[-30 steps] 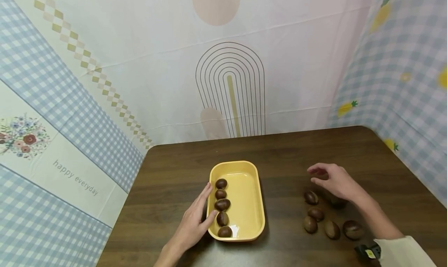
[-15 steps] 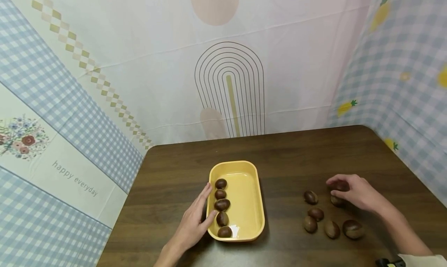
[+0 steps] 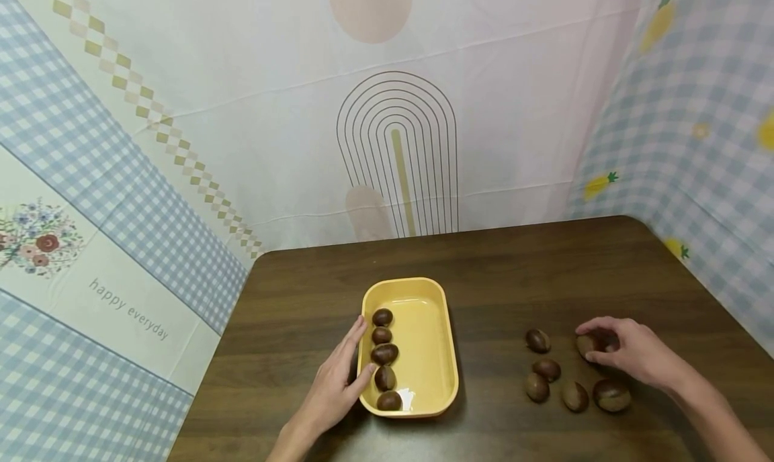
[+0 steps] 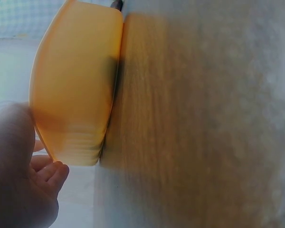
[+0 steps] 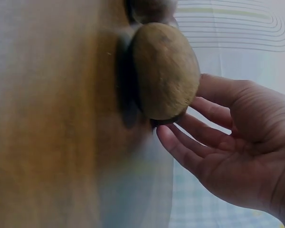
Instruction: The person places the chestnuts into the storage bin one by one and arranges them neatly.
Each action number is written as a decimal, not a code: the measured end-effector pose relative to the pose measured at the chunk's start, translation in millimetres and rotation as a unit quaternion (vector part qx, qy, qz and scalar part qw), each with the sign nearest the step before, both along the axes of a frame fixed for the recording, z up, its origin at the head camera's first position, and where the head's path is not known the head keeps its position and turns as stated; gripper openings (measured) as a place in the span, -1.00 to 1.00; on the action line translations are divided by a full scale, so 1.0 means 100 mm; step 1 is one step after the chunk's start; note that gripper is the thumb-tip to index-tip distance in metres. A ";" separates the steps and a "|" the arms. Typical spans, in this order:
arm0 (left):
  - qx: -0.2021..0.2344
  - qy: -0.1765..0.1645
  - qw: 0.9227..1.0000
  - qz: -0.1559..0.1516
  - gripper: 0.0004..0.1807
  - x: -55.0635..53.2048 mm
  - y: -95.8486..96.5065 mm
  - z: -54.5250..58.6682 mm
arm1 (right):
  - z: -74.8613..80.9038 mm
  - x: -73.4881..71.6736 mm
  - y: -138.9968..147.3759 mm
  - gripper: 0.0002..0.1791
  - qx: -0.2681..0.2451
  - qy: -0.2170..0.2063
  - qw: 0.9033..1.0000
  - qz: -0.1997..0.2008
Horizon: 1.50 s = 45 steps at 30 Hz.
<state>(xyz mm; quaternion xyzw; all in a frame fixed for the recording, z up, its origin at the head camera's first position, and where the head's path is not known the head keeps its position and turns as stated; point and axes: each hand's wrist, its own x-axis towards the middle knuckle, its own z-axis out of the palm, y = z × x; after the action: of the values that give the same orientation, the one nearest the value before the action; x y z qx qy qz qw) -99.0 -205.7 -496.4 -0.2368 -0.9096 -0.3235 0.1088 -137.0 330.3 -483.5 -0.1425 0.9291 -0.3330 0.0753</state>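
A yellow rectangular tray (image 3: 426,354) stands on the table, with several brown chestnuts (image 3: 384,353) in a row along its left inner side. My left hand (image 3: 332,381) rests on the tray's left wall, fingers straight along the outside and thumb on the rim. On the right, my right hand (image 3: 631,351) curls its thumb and index finger around a chestnut (image 3: 586,345) at the table. Another chestnut shows partly under the palm. In the right wrist view a large chestnut (image 5: 166,71) in front hides the fingertips and most of what they hold.
Several loose chestnuts lie left of and in front of the right hand, among them one at the back (image 3: 537,341) and a large one (image 3: 612,395). The dark wooden table (image 3: 484,267) meets a printed cloth (image 3: 290,146) at its far edge.
My right hand has moved right and towards the near edge, from above the table onto a chestnut, its fingers drawing in around it. The left hand and tray have stayed put.
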 end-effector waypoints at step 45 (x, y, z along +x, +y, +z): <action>0.004 0.020 1.000 -0.004 -0.16 -0.03 -0.01 -0.04 | 0.62 -0.28 -1.46 -0.58 -0.089 0.083 0.988 0.093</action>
<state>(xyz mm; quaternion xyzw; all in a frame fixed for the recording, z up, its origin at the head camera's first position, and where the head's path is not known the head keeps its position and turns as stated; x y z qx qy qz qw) -101.9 -207.0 -500.3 -0.2462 -0.9053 -0.3225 0.1262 -165.3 183.9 -421.5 -0.2615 0.8817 -0.3924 0.0152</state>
